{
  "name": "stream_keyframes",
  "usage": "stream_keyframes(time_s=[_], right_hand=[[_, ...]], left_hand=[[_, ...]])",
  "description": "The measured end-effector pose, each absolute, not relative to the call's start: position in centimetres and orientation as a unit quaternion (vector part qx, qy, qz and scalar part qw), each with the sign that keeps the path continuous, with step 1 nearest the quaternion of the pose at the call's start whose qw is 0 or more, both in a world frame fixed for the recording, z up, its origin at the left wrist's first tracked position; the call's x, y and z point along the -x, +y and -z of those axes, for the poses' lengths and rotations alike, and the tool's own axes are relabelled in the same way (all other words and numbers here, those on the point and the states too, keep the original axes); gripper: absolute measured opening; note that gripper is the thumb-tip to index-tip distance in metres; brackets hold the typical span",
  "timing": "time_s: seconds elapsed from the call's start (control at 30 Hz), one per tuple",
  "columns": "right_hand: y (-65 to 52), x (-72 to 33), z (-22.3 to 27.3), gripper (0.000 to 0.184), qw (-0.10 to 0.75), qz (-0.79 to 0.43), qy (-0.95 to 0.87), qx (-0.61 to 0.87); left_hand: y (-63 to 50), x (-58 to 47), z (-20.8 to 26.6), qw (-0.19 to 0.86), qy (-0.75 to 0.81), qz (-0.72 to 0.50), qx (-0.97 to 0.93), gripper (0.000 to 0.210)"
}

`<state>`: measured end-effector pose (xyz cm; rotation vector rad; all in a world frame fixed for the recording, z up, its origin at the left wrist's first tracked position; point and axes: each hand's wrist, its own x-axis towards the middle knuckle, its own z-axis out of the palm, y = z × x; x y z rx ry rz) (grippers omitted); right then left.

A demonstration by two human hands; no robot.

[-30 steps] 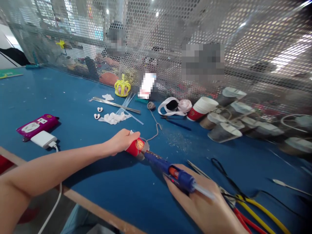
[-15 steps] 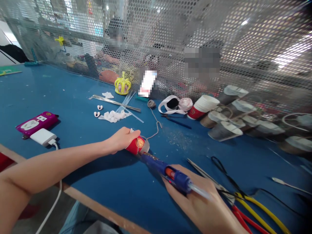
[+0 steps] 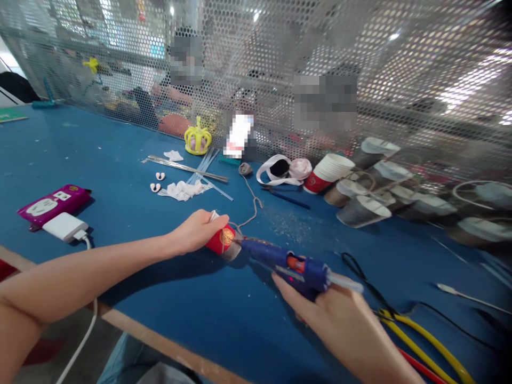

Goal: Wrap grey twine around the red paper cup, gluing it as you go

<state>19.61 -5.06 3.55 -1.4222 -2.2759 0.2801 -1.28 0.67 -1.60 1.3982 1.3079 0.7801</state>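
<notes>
My left hand is closed around a red paper cup that lies tilted, its base end toward the right. Grey cord is wrapped on that end, and a loose strand of twine runs from it back to a small grey ball. In my right hand is a blue hot glue gun, a clear glue stick poking out of its rear. The gun's nozzle meets the cup near the edge of the cord; exact contact is hard to make out.
Yellow-handled scissors lie by my right wrist. Stacked paper cups and several cord-wrapped cups stand at the back right. A purple pouch and white charger sit left. Perforated metal screen closes off the back.
The glue gun's rear has swung up and to the right, and its nozzle has moved up along the cup. My left hand keeps its hold on the cup.
</notes>
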Motion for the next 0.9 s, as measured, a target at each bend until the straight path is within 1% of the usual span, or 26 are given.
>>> stream_keyframes(time_s=[0.13,0.3,0.47,0.7,0.9], right_hand=[[-4.73,-20.09,-3.74,0.024,0.194,-0.12,-0.827,0.513],[-4.68,-19.76,-3.38,0.034,0.184,-0.214,-0.744,0.606],[-4.24,-19.48,-3.48,0.03,0.177,-0.273,-0.698,0.638],[-4.4,-19.91,-3.73,0.031,0.152,-0.297,-0.687,0.645],[-4.54,-19.81,-3.87,0.032,0.158,-0.302,-0.687,0.641]], left_hand=[[0.57,1.41,1.91,0.499,0.529,-0.317,-0.608,0.046],[0.38,1.55,2.03,0.476,0.514,-0.313,-0.641,0.048],[0.23,1.58,1.89,0.485,0.506,-0.313,-0.641,0.046],[0.13,1.54,1.72,0.499,0.506,-0.324,-0.624,0.042],[0.13,1.61,1.72,0.503,0.509,-0.323,-0.619,0.04]])
